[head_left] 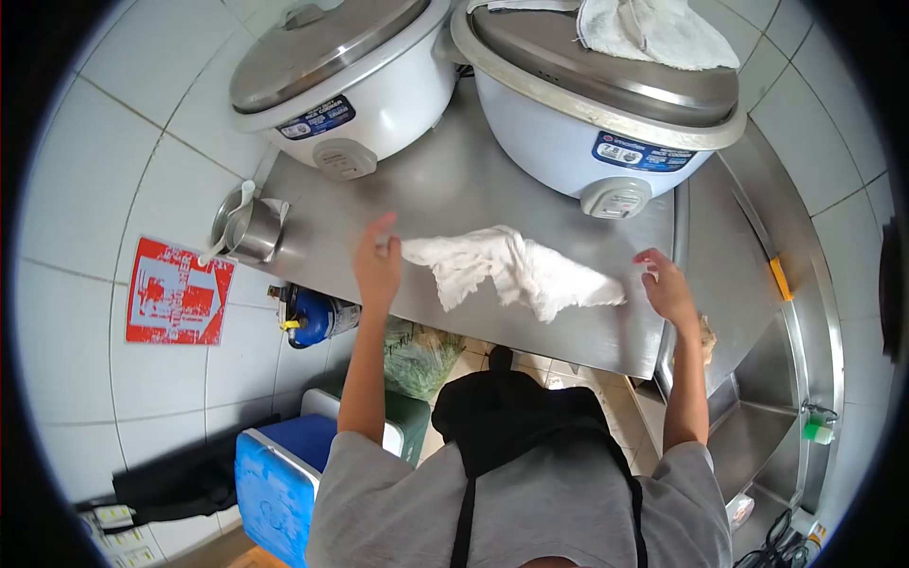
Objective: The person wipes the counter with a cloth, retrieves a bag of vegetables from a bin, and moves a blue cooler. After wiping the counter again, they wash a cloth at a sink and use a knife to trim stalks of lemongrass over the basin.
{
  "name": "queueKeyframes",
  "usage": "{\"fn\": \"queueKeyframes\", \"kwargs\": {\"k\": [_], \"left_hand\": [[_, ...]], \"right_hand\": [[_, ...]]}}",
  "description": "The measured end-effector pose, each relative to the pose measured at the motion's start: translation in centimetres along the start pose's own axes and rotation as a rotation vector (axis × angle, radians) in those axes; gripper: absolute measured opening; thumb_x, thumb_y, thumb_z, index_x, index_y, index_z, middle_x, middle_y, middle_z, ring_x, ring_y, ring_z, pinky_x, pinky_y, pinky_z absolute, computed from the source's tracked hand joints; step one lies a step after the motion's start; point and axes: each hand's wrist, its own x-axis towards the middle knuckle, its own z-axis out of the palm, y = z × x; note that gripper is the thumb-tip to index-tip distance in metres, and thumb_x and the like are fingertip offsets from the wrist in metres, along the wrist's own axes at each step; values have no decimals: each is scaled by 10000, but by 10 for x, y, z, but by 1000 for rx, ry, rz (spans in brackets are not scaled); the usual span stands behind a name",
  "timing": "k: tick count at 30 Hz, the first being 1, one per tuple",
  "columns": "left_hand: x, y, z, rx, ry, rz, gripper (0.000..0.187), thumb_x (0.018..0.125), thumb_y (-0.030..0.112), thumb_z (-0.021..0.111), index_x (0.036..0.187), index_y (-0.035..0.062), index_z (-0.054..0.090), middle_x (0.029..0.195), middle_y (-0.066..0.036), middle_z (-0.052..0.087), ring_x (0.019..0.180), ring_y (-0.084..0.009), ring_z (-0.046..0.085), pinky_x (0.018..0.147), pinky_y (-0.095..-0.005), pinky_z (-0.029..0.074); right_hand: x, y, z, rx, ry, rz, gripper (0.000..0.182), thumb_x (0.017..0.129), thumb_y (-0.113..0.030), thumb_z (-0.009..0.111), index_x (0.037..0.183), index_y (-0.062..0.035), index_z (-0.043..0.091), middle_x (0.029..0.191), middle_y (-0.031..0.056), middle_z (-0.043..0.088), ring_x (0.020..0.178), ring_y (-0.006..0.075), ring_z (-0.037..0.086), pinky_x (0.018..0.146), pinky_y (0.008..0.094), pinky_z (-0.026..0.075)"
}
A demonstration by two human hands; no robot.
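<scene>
Here's our white cloth (497,265), rumpled across the steel surface (426,204), in front of the two cookers. Our left hand (377,273) has its fingers parted at one end; contact, we can't tell. Our right hand (670,295), fingers spread and empty, sits just beyond the other. For good control, we'd pinch both tips lightly and draw evenly, low, letting folds loosen without snagging.

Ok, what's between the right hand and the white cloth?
Only bare metal counter lies between the right hand and the white cloth in the head view.
</scene>
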Motion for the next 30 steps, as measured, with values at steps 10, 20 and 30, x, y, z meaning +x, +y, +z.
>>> {"fn": "queueKeyframes", "kwargs": {"k": [10,20,30], "left_hand": [[-32,11,21,105,-625,-211,309,801,302,589,939,27,571,725,-86,583,575,-182,541,562,-292,434],[-78,45,56,-1094,-539,-715,408,886,244,462,1207,-2,410,1079,-111,546,1005,-185,512,846,-319,418],[-26,-3,7,-506,-387,-396,374,806,164,538,1139,4,481,1119,-104,539,949,-169,521,833,-285,394]], "right_hand": [[86,-137,142,-59,-148,62,406,784,-376,610,946,-9,552,846,149,614,820,256,590,710,357,451],[43,-194,36,1039,-329,25,271,826,-178,609,983,-36,441,708,4,490,653,43,396,556,199,329],[36,-158,-8,713,-537,-218,238,800,-172,644,960,-10,575,788,16,597,686,55,498,609,214,403]]}}
